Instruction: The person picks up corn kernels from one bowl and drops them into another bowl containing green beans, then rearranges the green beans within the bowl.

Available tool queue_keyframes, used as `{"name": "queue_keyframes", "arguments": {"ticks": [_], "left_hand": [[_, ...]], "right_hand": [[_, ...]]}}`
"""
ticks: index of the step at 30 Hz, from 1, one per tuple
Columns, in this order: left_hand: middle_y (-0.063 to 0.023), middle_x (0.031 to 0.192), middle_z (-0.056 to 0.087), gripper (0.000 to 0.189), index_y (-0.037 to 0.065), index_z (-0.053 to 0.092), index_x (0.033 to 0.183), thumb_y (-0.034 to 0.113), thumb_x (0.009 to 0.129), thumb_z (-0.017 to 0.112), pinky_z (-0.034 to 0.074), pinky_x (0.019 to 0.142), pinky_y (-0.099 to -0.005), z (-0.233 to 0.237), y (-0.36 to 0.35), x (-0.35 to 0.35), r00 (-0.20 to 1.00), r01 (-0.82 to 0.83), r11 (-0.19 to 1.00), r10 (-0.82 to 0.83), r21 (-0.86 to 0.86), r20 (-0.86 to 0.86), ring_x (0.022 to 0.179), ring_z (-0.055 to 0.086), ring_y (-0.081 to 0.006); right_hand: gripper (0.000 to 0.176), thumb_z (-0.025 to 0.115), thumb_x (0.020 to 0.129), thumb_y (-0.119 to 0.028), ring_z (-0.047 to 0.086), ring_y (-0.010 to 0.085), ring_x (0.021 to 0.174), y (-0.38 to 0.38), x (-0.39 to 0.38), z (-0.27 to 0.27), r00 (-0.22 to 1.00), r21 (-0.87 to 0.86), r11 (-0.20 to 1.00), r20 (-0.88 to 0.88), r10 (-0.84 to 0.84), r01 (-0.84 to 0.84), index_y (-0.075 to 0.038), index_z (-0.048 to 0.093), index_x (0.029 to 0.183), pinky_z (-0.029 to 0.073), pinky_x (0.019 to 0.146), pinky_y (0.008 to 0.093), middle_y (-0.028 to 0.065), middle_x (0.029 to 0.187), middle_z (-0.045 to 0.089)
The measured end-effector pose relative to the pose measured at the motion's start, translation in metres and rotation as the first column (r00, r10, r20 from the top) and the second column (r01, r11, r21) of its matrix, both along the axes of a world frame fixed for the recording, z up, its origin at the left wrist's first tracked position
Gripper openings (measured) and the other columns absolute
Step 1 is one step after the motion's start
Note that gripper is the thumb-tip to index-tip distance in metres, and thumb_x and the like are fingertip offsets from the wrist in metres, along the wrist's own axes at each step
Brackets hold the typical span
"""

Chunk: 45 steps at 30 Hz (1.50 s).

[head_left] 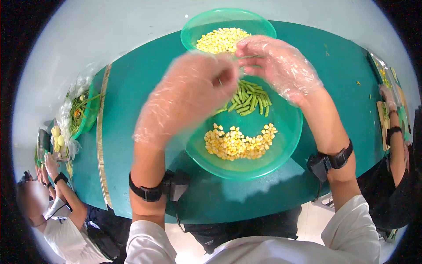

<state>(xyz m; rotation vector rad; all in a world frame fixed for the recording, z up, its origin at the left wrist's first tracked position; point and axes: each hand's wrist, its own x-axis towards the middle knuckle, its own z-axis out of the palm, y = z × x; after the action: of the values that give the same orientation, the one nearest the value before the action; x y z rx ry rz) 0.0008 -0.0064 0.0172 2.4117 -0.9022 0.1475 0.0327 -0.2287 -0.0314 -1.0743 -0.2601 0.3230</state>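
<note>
My left hand [193,88], in a clear plastic glove, is raised over the left side of the near green bowl [281,149]. Its fingers look curled, but motion blur smears them and I cannot make out anything in them. My right hand [281,66], also gloved, is above the bowl's far right side with fingers apart and nothing visible in it. Its fingertips come close to the left hand. Below, inside the bowl, lie cut green bean pieces [250,99] and a band of loose corn kernels [239,143].
Behind the near bowl stands another green bowl [259,24] with corn kernels [222,39]. A green basket [91,115] of vegetable scraps stands at left on the green table [140,70]. People work at both sides, with a cutting board [381,119] at right.
</note>
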Motion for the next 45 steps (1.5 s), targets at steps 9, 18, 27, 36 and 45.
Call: {"name": "queue_keyframes", "arguments": {"ticks": [9, 18, 27, 36, 45], "left_hand": [[-0.0074, 0.076, 0.062, 0.011, 0.004, 0.071, 0.095, 0.011, 0.087, 0.074, 0.047, 0.062, -0.031, -0.009, 0.005, 0.011, 0.978, -0.067, 0.993, 0.085, -0.099, 0.19, 0.065, 0.053, -0.017], [-0.0101, 0.082, 0.067, 0.014, 0.006, 0.072, 0.098, 0.014, 0.087, 0.072, 0.05, 0.066, -0.0344, 0.002, -0.001, 0.001, 0.993, -0.096, 0.993, 0.101, -0.072, 0.066, 0.069, 0.058, -0.0216], [-0.0156, 0.089, 0.072, 0.016, 0.009, 0.075, 0.099, 0.008, 0.086, 0.065, 0.055, 0.076, -0.0447, -0.068, 0.007, -0.008, 0.966, 0.251, 0.953, -0.236, 0.172, -0.106, 0.084, 0.07, -0.0347], [-0.0175, 0.082, 0.07, 0.006, 0.007, 0.071, 0.084, 0.01, 0.085, 0.065, 0.054, 0.076, -0.048, -0.066, -0.014, -0.021, 0.976, 0.141, 0.913, -0.064, 0.382, -0.208, 0.083, 0.069, -0.038], [-0.0195, 0.082, 0.068, 0.016, 0.003, 0.068, 0.086, 0.017, 0.09, 0.061, 0.053, 0.072, -0.0464, -0.044, -0.01, -0.009, 0.971, 0.161, 0.935, -0.092, 0.317, -0.221, 0.077, 0.067, -0.0372]], "right_hand": [[0.033, 0.059, 0.101, -0.008, 0.071, 0.0302, 0.103, 0.008, -0.013, 0.01, 0.955, 0.054, 0.968, -0.16, 0.249, -0.243, 0.013, 0.056, 0.125, 0.059, 0.097, 0.0375, 0.0237, 0.113, 0.068], [0.029, 0.068, 0.098, -0.015, 0.07, 0.0205, 0.095, 0.006, -0.005, 0.009, 0.995, -0.188, 0.978, -0.064, 0.08, -0.091, 0.007, 0.064, 0.116, 0.059, 0.087, 0.0295, 0.0146, 0.106, 0.07], [0.03, 0.071, 0.094, -0.016, 0.07, 0.0195, 0.085, -0.012, 0.01, 0.007, 0.985, -0.254, 0.953, 0.076, -0.152, 0.166, 0.002, 0.066, 0.117, 0.057, 0.073, 0.0276, 0.0127, 0.105, 0.07], [0.045, 0.069, 0.095, -0.021, 0.071, 0.0242, 0.1, -0.014, 0.006, 0.003, 0.978, -0.172, 0.964, 0.072, -0.195, 0.205, 0.002, 0.06, 0.132, 0.055, 0.071, 0.0269, 0.0129, 0.119, 0.069], [0.034, 0.065, 0.096, -0.022, 0.068, 0.019, 0.097, -0.011, 0.006, 0.011, 0.986, -0.347, 0.924, 0.104, -0.132, 0.16, -0.003, 0.064, 0.125, 0.054, 0.074, 0.0286, 0.0092, 0.115, 0.068]]}}
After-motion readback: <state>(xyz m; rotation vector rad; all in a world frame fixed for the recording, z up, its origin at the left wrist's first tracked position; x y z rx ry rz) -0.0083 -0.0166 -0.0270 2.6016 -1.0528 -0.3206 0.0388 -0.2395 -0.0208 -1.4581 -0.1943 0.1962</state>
